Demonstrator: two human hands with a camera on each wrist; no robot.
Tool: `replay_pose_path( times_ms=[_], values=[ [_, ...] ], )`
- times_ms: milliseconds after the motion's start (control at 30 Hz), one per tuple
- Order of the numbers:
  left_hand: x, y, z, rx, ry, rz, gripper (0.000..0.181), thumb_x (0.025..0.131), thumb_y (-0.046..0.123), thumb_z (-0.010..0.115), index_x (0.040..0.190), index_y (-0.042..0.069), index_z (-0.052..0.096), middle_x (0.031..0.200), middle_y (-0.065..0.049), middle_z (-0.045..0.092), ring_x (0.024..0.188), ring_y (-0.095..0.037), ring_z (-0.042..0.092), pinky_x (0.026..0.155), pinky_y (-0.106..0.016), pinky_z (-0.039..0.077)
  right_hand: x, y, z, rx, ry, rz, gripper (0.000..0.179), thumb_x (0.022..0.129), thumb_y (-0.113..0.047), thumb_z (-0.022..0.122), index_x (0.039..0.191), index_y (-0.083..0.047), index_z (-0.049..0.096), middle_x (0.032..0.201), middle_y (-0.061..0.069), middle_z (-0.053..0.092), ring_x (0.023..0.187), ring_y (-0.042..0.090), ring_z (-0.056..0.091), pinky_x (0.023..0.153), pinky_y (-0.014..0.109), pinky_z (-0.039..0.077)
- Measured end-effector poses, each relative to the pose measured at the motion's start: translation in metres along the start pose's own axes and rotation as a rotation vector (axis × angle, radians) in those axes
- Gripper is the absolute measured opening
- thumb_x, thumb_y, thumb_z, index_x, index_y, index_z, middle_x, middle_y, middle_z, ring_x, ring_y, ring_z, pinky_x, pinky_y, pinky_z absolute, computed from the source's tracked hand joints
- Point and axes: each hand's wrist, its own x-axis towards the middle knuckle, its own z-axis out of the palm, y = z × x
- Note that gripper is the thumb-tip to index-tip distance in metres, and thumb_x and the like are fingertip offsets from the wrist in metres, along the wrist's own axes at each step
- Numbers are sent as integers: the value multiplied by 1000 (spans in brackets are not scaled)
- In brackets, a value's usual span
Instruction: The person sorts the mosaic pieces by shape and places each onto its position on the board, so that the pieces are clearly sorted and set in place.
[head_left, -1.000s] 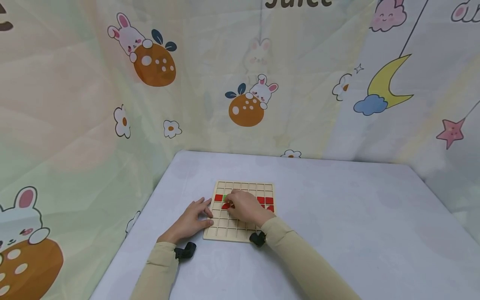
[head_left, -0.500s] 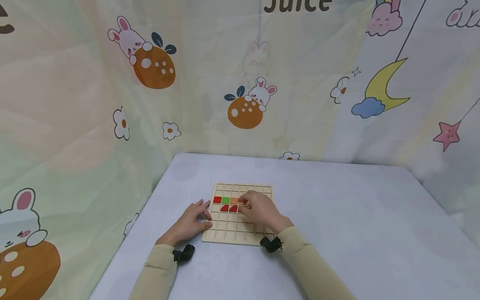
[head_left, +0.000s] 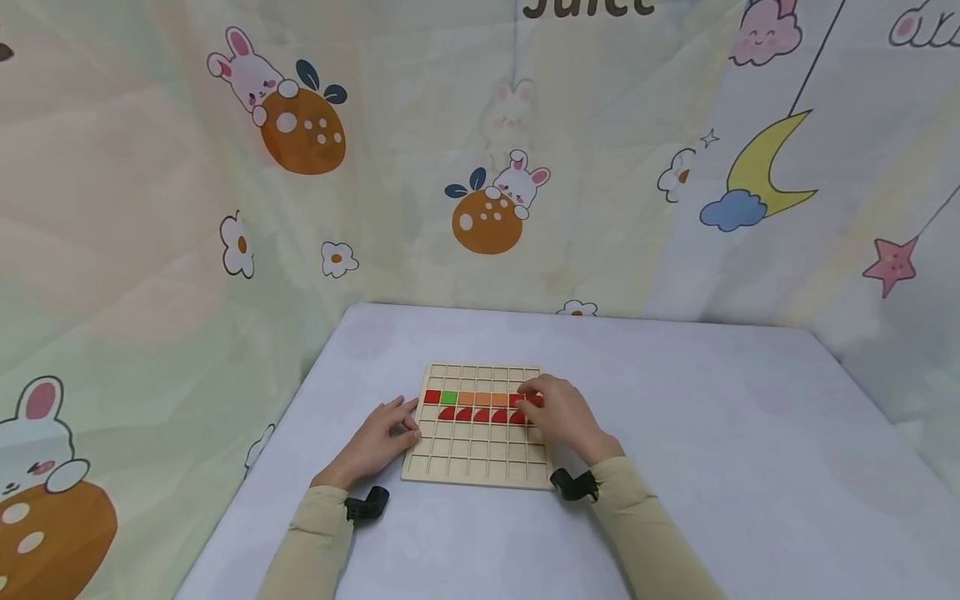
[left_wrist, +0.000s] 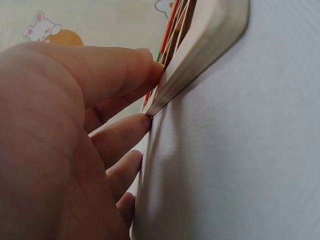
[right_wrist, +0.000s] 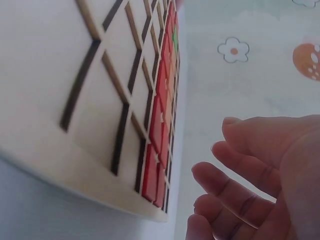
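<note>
A square wooden grid board lies on the table. Across one row run a red tile, a green tile, several orange tiles and red tiles at the right end. Just nearer to me sits a row of red tiles with curved shapes. My left hand touches the board's left edge; the left wrist view has its fingertips against the wooden side. Over the right end of both rows is my right hand. In the right wrist view its fingers are relaxed, with nothing held.
A white cloth-covered table extends right of the board. Behind it hangs a fabric backdrop printed with rabbits, oranges and a moon. Black wrist cameras sit on the left wrist and right wrist.
My right hand has moved rightward along the two rows, uncovering the orange tiles and the curved red ones. The left hand stays at the board's left edge.
</note>
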Motion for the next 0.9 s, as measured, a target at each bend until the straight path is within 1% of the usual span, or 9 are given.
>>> replay_pose_path(
  times_ms=[133, 233, 367, 467, 633, 767, 833, 900],
  values=[
    [-1, -1, 0, 7, 8, -10, 11, 91, 18, 68, 82, 22, 64, 152, -5, 42, 149, -31, 18, 121, -54, 7, 0, 2, 0, 7, 0, -4, 21, 89, -23, 73, 108, -14, 73, 99, -4, 66, 81, 15, 56, 71, 31, 52],
    [0, -1, 0, 12, 11, -4, 11, 91, 19, 68, 83, 23, 64, 152, -5, 43, 148, -30, 19, 121, -53, 8, 0, 4, -1, 10, 7, -3, 22, 89, -23, 72, 108, -13, 73, 96, -3, 65, 79, 15, 55, 69, 30, 51],
    [1, -1, 1, 13, 6, 11, 10, 92, 19, 67, 83, 22, 64, 152, -6, 43, 148, -32, 20, 121, -54, 8, -1, 13, -5, 19, 22, 25, 23, 89, -23, 71, 110, -13, 73, 98, -3, 66, 78, 15, 55, 66, 29, 49],
    [2, -1, 1, 7, 2, 3, 11, 93, 20, 67, 83, 23, 64, 152, -5, 43, 148, -31, 19, 121, -55, 8, -2, 21, -10, 29, 47, 53, 24, 90, -24, 71, 111, -13, 72, 102, -1, 68, 80, 16, 55, 64, 28, 48],
    [1, -1, 3, -11, 11, -4, 10, 92, 19, 67, 83, 23, 63, 151, -5, 44, 148, -31, 19, 122, -53, 7, -3, 31, -16, 41, 80, 85, 26, 91, -26, 70, 113, -12, 71, 107, 4, 68, 84, 20, 55, 68, 31, 51],
    [1, 0, 5, -20, 27, -5, 10, 92, 18, 66, 84, 22, 62, 149, -6, 46, 148, -32, 21, 122, -52, 8, -4, 38, -18, 38, 87, 86, 27, 91, -25, 69, 114, -11, 70, 109, 6, 67, 86, 21, 56, 71, 34, 52],
    [2, 0, 6, -15, 39, -12, 9, 92, 18, 66, 86, 22, 61, 148, -6, 48, 147, -31, 23, 121, -52, 10, -4, 41, -19, 41, 100, 80, 26, 91, -24, 69, 113, -10, 71, 110, 7, 67, 87, 22, 57, 72, 36, 53],
    [3, 2, 6, -6, 55, -24, 7, 93, 20, 66, 89, 21, 60, 146, -6, 50, 146, -32, 26, 120, -54, 15, -4, 43, -21, 49, 116, 75, 26, 91, -23, 69, 113, -9, 71, 112, 8, 67, 91, 25, 59, 76, 39, 54]
  ],
)
